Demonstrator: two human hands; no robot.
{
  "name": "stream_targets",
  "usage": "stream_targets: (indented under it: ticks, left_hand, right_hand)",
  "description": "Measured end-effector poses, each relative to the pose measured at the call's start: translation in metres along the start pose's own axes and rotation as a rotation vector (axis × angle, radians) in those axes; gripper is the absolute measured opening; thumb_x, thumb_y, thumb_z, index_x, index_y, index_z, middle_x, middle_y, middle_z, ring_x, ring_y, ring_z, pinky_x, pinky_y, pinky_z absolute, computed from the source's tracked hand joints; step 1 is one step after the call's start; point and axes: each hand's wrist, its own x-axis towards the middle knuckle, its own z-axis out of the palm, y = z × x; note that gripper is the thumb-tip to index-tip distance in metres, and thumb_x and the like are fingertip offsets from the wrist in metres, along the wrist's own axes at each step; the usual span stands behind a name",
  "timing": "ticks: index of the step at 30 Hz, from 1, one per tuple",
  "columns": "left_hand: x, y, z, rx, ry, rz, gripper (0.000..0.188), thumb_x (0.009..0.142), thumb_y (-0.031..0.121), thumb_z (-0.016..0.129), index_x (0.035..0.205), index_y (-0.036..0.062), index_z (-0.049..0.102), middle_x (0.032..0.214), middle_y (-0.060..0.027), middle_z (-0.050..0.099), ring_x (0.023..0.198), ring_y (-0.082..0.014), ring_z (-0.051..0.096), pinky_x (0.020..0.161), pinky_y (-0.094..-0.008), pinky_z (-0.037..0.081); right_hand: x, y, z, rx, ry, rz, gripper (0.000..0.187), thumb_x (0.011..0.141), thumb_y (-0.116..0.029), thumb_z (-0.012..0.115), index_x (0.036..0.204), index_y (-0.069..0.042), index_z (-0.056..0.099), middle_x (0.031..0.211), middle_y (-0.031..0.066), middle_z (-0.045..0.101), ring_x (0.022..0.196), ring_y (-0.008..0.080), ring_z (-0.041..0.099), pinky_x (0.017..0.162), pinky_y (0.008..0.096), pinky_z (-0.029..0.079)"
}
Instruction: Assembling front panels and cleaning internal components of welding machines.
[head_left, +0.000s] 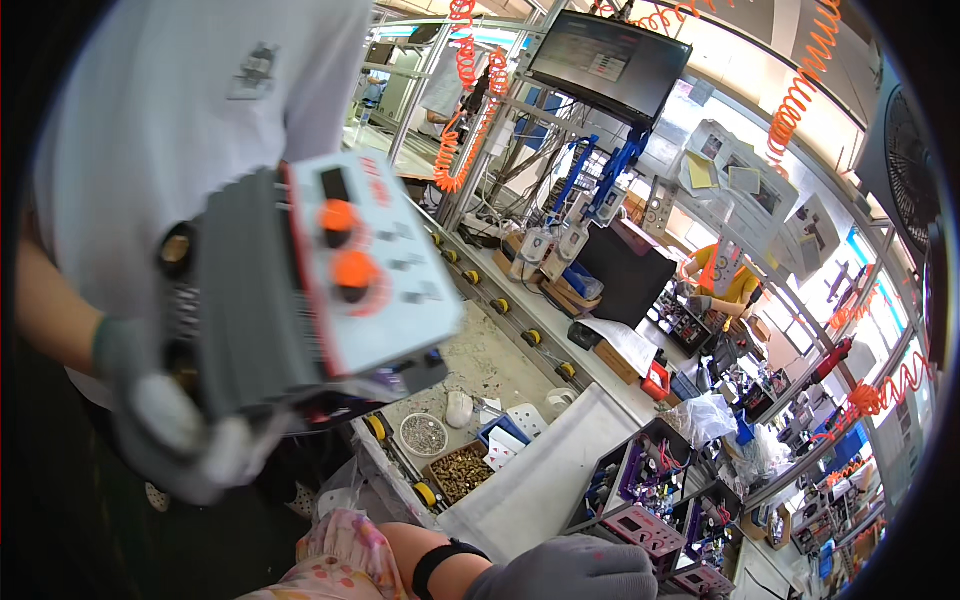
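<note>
My left hand (575,570), in a grey glove, is at the lower edge. A black band (440,560) circles the wrist below a floral sleeve (340,555). Its fingers look curled, and whatever they may hold is hidden. Just beyond stands an open-topped electrical unit (640,525) with a light front panel and exposed wiring. My right hand is out of view. At the left, a co-worker in a white shirt carries a grey box-shaped electrical unit (255,285) with two orange knobs, their gloved hand (180,420) under its side.
A roller-edged bench holds a box of brass-coloured fittings (461,472), a round tub of small parts (424,434) and a blue tray (503,434). A monitor (610,65) and coiled orange hoses (460,150) hang above. Another person in yellow (735,275) works farther back. A fan (910,150) is at right.
</note>
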Motion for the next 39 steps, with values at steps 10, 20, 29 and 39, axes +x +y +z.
stream_targets:
  ticks: [10, 20, 29, 39]
  left_hand:
    - [-0.103, -0.019, 0.027, -0.307, -0.465, -0.816, 0.061, 0.086, 0.012, 0.060, 0.139, -0.0003, 0.031, 0.074, -0.0040, 0.056, 0.061, -0.0122, 0.054, 0.054, -0.0258, 0.044]
    - [-0.254, -0.052, 0.105, -0.658, -0.037, -2.172, 0.031, 0.092, 0.025, 0.049, 0.109, -0.0006, 0.050, 0.053, -0.0021, 0.034, 0.038, -0.0134, 0.031, 0.038, -0.0259, 0.031]
    - [-0.275, -0.049, 0.125, -0.576, -0.128, -2.217, 0.028, 0.093, 0.022, 0.049, 0.105, -0.0033, 0.053, 0.053, -0.0036, 0.040, 0.039, -0.0147, 0.038, 0.046, -0.0289, 0.038]
    - [-0.270, -0.047, 0.124, -0.602, -0.205, -2.197, 0.029, 0.092, 0.021, 0.045, 0.103, -0.0047, 0.052, 0.051, -0.0037, 0.037, 0.041, -0.0155, 0.039, 0.049, -0.0282, 0.039]
  right_hand:
    - [0.014, -0.010, 0.001, 0.117, 0.130, -0.129, 0.026, 0.076, 0.000, 0.068, 0.101, -0.005, 0.063, 0.098, 0.0085, 0.060, 0.089, 0.0197, 0.060, 0.072, 0.0305, 0.050]
    - [0.005, 0.006, 0.003, 0.199, 0.096, 0.084, 0.033, 0.068, 0.000, 0.072, 0.100, -0.006, 0.062, 0.095, 0.0116, 0.057, 0.074, 0.0225, 0.061, 0.066, 0.0319, 0.052]
    - [0.005, 0.014, 0.004, 0.226, 0.092, 0.097, 0.035, 0.067, -0.002, 0.075, 0.099, -0.006, 0.063, 0.097, 0.0100, 0.058, 0.072, 0.0218, 0.062, 0.062, 0.0322, 0.052]
    - [0.008, 0.008, 0.004, 0.071, 0.149, 0.024, 0.033, 0.069, -0.003, 0.073, 0.100, -0.007, 0.063, 0.099, 0.0112, 0.059, 0.077, 0.0298, 0.062, 0.064, 0.0372, 0.052]
